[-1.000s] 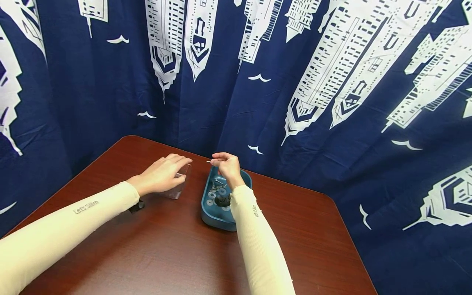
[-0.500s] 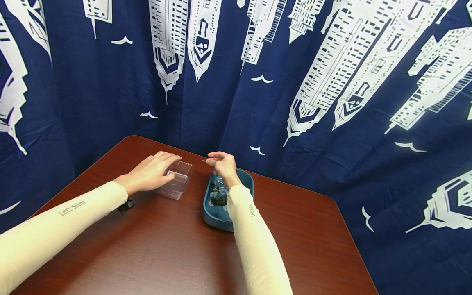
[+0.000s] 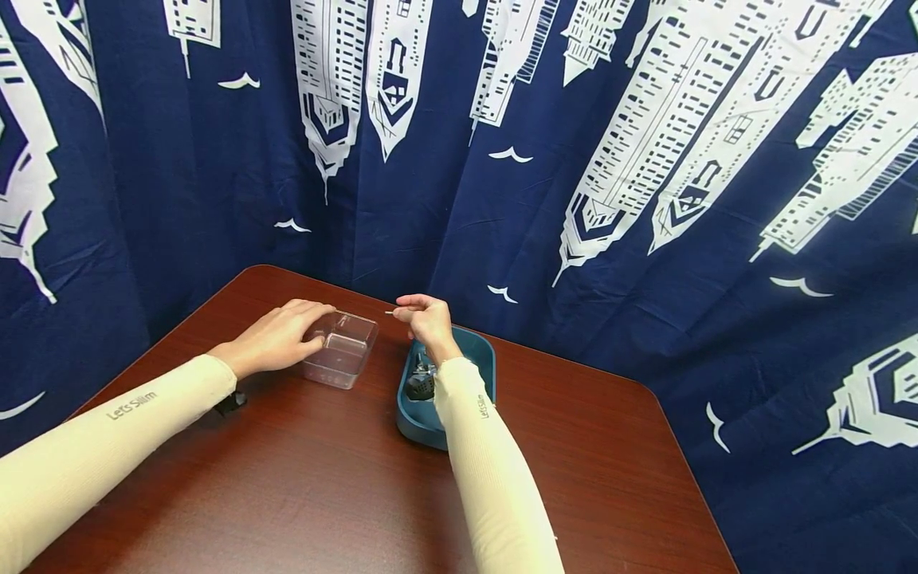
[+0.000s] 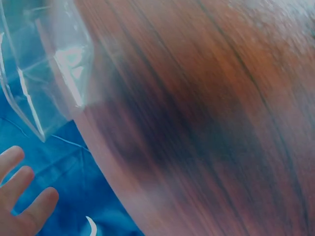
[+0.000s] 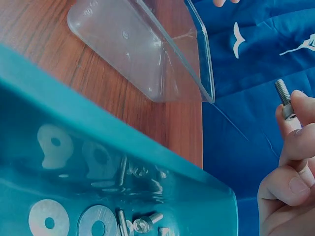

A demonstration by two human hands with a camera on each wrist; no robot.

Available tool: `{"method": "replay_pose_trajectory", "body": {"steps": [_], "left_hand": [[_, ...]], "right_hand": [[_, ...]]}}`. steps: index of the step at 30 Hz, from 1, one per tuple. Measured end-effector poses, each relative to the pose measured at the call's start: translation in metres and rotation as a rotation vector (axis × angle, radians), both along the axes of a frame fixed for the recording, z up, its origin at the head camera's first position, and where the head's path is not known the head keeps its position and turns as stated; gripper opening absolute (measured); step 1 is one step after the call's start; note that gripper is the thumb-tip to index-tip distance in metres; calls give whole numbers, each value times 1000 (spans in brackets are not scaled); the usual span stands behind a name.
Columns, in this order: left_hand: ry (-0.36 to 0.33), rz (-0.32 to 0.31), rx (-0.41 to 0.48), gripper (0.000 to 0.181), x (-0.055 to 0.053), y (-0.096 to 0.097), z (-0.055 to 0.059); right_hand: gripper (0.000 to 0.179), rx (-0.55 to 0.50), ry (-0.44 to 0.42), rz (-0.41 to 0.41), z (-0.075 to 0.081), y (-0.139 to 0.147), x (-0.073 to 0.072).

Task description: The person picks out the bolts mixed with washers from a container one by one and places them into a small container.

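Note:
A socket-head screw (image 5: 283, 98) with a threaded shank is pinched between the thumb and fingers of my right hand (image 3: 430, 325), above the far end of a blue tray (image 3: 421, 435). My left hand (image 3: 276, 339) is at the left side of a clear plastic box (image 3: 343, 360), its fingers relaxed; in the left wrist view the fingertips (image 4: 45, 199) show apart from the box. Inside the tray lie flat washers (image 5: 37, 220), loose screws (image 5: 142, 225) and a black perforated piece (image 3: 421, 388). My right forearm hides part of the tray.
The box and tray stand side by side on a brown wooden table (image 3: 315, 478), toward its far edge. Behind the table hangs a navy curtain (image 3: 402, 231) with white building prints. A black strap piece (image 3: 231, 402) shows under my left wrist.
My left hand has drawn back to the left, uncovering more of the clear box. My right hand has shifted slightly left, still pinching the screw.

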State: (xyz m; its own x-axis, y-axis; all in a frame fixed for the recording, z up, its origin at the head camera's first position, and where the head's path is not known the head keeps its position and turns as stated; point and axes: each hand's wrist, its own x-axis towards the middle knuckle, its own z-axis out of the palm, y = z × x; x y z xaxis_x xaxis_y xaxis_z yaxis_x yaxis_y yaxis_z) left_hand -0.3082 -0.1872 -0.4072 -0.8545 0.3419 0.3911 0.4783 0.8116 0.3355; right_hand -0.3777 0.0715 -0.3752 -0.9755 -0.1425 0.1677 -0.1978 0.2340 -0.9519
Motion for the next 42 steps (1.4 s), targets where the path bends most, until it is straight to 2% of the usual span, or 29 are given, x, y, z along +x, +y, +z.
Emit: {"method": "replay_pose_trajectory", "body": {"steps": [13, 25, 33, 42], "left_hand": [[-112, -6, 8, 60, -6, -12, -12], [-101, -31, 1, 60, -8, -13, -20], [-91, -54, 2, 58, -9, -12, -21], [-83, -50, -5, 58, -8, -7, -18]], "right_hand": [[29, -42, -14, 31, 0, -12, 2], [27, -32, -31, 18, -5, -23, 0], [23, -35, -51, 19, -7, -29, 1], [19, -15, -65, 11, -10, -33, 1]]}}
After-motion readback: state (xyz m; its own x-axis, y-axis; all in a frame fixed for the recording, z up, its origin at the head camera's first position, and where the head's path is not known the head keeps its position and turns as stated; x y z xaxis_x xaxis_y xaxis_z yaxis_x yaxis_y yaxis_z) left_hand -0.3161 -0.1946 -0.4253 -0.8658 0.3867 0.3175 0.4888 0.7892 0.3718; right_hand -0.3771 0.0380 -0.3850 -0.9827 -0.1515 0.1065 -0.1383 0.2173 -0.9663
